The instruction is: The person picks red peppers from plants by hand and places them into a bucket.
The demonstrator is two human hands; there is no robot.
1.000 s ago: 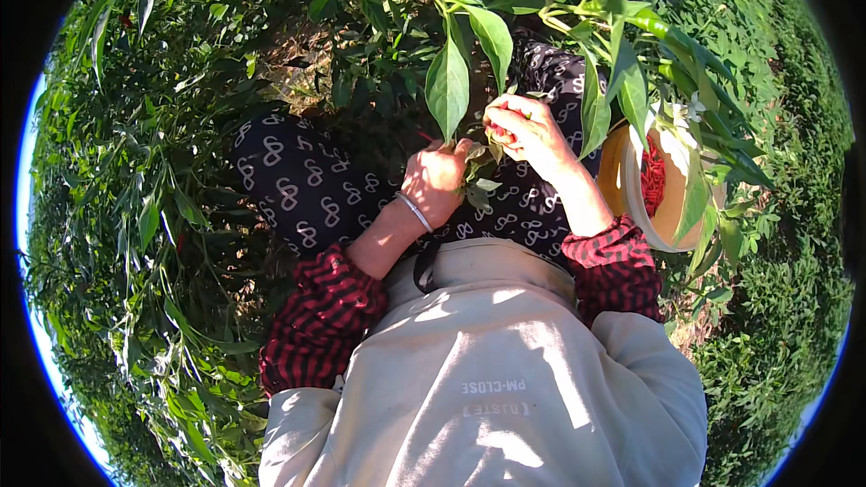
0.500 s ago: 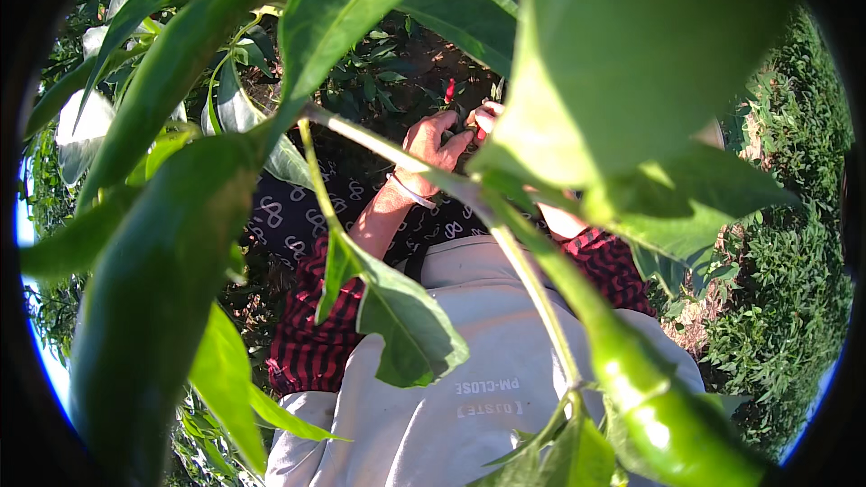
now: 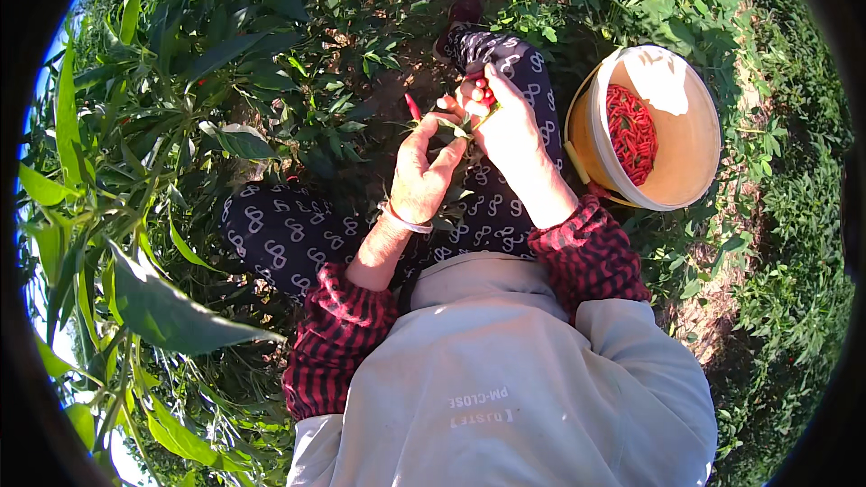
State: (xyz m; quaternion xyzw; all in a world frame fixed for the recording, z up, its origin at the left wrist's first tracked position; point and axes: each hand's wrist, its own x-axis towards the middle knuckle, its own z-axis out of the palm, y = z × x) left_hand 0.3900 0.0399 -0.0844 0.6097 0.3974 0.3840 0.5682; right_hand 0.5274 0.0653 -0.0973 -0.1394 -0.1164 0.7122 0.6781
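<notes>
My left hand (image 3: 419, 176), a pale band at its wrist, pinches a green leafy sprig (image 3: 457, 129) between thumb and fingers. A red chili pepper (image 3: 413, 106) points up just beyond its knuckles; whether that one hangs from the same sprig I cannot tell. Close by on the right, my right hand (image 3: 514, 131) is curled around several small red chili peppers (image 3: 484, 93), their ends showing at the fingers. Its fingertips meet the sprig near the left hand, and strong sunlight washes out part of this hand.
A pale yellowish bucket (image 3: 585, 122) stands tilted at my right, with red chili peppers (image 3: 631, 135) piled inside. Leafy pepper plants (image 3: 180, 63) crowd the left side, one large leaf (image 3: 176, 307) close to view. My patterned trouser legs (image 3: 298, 234) are beneath the hands; low greenery lines the right.
The large near leaves and green peppers that blocked the view are gone from in front. Both hands and the bucket now show plainly. The right hand has come out from behind a leaf.
</notes>
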